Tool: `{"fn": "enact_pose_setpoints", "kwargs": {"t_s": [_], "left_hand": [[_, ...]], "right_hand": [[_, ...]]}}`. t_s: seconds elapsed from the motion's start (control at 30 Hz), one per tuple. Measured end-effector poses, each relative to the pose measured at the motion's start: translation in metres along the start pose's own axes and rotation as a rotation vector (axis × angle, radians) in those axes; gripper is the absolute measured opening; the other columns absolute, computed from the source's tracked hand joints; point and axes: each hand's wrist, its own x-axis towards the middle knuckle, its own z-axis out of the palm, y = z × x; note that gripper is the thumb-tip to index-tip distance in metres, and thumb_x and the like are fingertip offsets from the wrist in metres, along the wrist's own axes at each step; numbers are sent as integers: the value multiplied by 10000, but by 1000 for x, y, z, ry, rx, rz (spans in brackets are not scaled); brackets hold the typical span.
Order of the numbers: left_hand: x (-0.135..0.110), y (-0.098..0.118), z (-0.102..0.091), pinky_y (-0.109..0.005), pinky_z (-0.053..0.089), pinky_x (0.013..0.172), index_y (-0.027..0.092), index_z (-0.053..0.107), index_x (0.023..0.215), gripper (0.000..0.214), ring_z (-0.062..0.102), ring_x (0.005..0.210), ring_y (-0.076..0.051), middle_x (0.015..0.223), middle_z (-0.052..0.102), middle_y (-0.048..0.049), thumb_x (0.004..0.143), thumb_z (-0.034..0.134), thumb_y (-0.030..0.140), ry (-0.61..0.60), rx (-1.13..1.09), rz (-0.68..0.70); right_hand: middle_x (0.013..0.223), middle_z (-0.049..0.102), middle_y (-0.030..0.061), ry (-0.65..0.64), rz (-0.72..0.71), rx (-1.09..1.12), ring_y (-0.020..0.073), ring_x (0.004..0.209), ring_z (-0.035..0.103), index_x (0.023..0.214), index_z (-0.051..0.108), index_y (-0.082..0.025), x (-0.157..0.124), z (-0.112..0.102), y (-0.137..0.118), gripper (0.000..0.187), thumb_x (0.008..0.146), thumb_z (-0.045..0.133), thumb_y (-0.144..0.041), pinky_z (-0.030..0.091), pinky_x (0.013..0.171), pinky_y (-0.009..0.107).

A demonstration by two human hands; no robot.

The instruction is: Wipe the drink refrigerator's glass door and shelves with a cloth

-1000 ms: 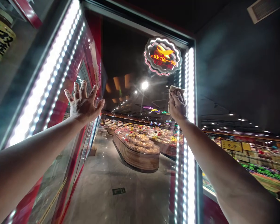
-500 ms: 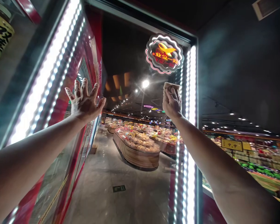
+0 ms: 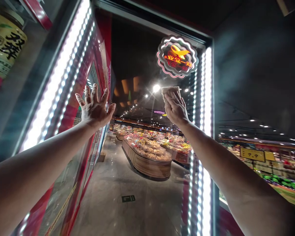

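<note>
In the head view a glass pane [image 3: 142, 209] framed by bright LED strips stands in front of me. My right hand [image 3: 175, 106] presses a beige cloth [image 3: 170, 89] flat against the glass, right of the middle, below a scalloped sticker [image 3: 177, 56] with a yellow and red emblem. The cloth's upper edge shows above my fingertips; the rest lies under the hand. To the left, my left hand [image 3: 94, 108] is raised with fingers spread, palm toward the glass, holding nothing. Whether its palm touches the pane I cannot tell.
LED strips run down the left [image 3: 56, 72] and right [image 3: 207, 98] of the frame. Through the glass appear a curved wooden display counter [image 3: 147, 167] piled with goods and a tiled floor. A jar-shaped yellow sign [image 3: 7, 49] hangs upper left; a price sign [image 3: 252, 154] stands at right.
My right hand has slid the cloth leftward across the glass, away from the right LED strip. My left hand stays spread; the whole view has shifted slightly.
</note>
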Motion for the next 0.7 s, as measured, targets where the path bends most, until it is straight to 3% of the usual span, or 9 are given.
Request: {"fn": "enact_pose_setpoints", "kwargs": {"t_s": [0.17, 0.37, 0.53, 0.7], "left_hand": [[0, -1, 1, -722, -36, 1249, 296, 339, 1609, 674, 24, 1618, -349, 1727, 209, -87, 1008, 303, 598, 8, 5, 22], [0, -2, 1, -698, -37, 1261, 278, 339, 1612, 720, -40, 1617, -354, 1710, 257, -100, 996, 266, 643, -24, 21, 8], [1, -3, 4, -711, -28, 1260, 274, 344, 1611, 743, -20, 1614, -360, 1708, 262, -85, 981, 286, 663, -4, 26, 15], [-1, -8, 1, -697, 3, 1259, 318, 315, 1617, 720, 53, 1611, -347, 1694, 299, -84, 977, 331, 647, -10, 33, 35]], "right_hand": [[1681, 373, -1, 20, 130, -41, 301, 1598, 224, 1529, 519, -319, 4, -2, -4, 484, 1078, 361, -393, 268, 1280, 590], [1639, 440, -68, -76, -89, 2, 255, 1592, 251, 1527, 504, -394, 0, -2, -18, 468, 1075, 383, -404, 264, 1292, 569], [1658, 412, -41, -18, -11, 16, 286, 1599, 225, 1540, 499, -357, 16, 4, -23, 490, 1073, 368, -425, 250, 1290, 590], [1642, 440, -33, -86, -117, 21, 255, 1578, 291, 1515, 538, -331, 16, 6, -34, 478, 1074, 371, -413, 251, 1303, 527]]}}
